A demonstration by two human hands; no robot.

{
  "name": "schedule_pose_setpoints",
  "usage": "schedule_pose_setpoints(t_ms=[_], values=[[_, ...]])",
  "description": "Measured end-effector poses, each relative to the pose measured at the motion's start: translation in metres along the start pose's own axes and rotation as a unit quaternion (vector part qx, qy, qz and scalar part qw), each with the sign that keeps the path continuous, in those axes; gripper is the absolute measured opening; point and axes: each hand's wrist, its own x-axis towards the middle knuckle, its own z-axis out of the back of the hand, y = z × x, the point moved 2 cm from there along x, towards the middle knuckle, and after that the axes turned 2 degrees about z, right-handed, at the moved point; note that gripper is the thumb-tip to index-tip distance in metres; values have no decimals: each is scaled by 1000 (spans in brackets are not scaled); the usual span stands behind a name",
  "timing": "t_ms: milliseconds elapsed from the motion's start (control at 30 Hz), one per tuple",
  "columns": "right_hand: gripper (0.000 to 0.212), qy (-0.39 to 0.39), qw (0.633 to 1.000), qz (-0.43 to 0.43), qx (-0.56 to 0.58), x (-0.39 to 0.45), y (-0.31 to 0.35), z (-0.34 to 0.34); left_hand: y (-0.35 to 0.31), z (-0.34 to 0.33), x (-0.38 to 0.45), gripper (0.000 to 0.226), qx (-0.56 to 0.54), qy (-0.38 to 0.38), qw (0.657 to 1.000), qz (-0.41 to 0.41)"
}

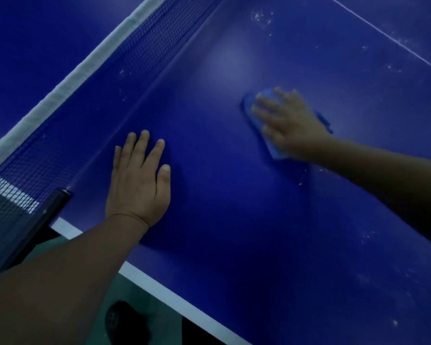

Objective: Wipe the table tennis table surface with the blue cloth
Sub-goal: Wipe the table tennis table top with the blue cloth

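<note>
From the head camera, the blue cloth [264, 125] lies flat on the surface [234, 220], directly under the right hand [286, 123], whose straight fingers [264, 105] press it down. The left hand [138, 180] rests nearer the net [85, 108], fingers flat, holding nothing. White specks remain farther right.

Bare forearms, sleeveless; left hand [138, 180] ringless

Single head-worn wide-angle view, looking forward and steeply down, close over the near corner of the table tennis table [234, 220], net [125, 70] running diagonally at upper left, floor [125, 290] visible below the table's edge.
</note>
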Motion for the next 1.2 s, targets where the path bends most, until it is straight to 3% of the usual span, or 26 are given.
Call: schedule_pose_setpoints(t_ms=[67,100,167,233,300,367,433,467,500,567,600,633,667,733,800,900,933,1000,1033,1100,1133,1200], values=[[48,-12,994,-106,10,13,8,-1,0,0,-1,68,-5,-1,1000,2],[47,-41,996,-83,7,13,29,-3,0,1,-1,69,-9,1,1000,3],[51,-33,994,99,22,-6,101,1,0,1,-1,70,-11,4,1000,2],[55,59,955,281,70,-55,166,10,0,1,0,69,-1,4,1000,1],[56,81,939,314,116,-92,168,18,-1,1,-1,67,9,4,1000,2],[50,55,973,204,93,-93,118,18,-2,0,-1,65,14,3,1000,4],[38,0,1000,9,19,-84,46,10,-2,-1,-1,63,20,4,1000,5],[39,-20,994,-110,-1,-86,7,9,-3,-1,-1,63,22,5,1000,5],[46,-21,973,-229,-3,-91,-25,10,-3,-1,-1,63,24,6,1000,6],[54,-6,895,-444,43,-101,-51,7,-3,-1,-1,63,30,6,1000,7],[53,-5,870,-491,51,-100,-43,6,-3,-1,-1,63,33,4,999,5],[51,-3,872,-488,43,-95,-24,3,-3,-1,-1,62,34,4,999,3],[50,-25,900,-434,31,-86,3,1,-4,-2,-1,62,35,4,999,2],[48,-47,959,-278,17,-72,69,-5,-3,-3,-2,62,43,4,999,4],[46,-42,988,-146,39,-76,112,-7,-5,-2,-3,63,52,10,999,5],[44,3,999,-21,46,-85,79,-2,-8,-2,-3,65,58,15,998,11],[43,1,1000,-21,1,-88,50,-5,-9,-1,-3,65,57,16,998,13],[50,-4,987,-152,-40,-100,-21,-7,-10,1,-4,65,53,20,998,14],[54,-6,965,-262,-25,-108,-48,-5,-11,3,-3,64,50,20,998,12],[51,-11,884,-466,33,-109,-60,4,-16,6,5,61,44,11,999,-1],[50,-8,882,-470,32,-100,-43,5,-22,6,14,60,41,6,999,-10],[49,-42,948,-316,-6,-75,14,1,-38,2,41,59,27,0,999,-34]])
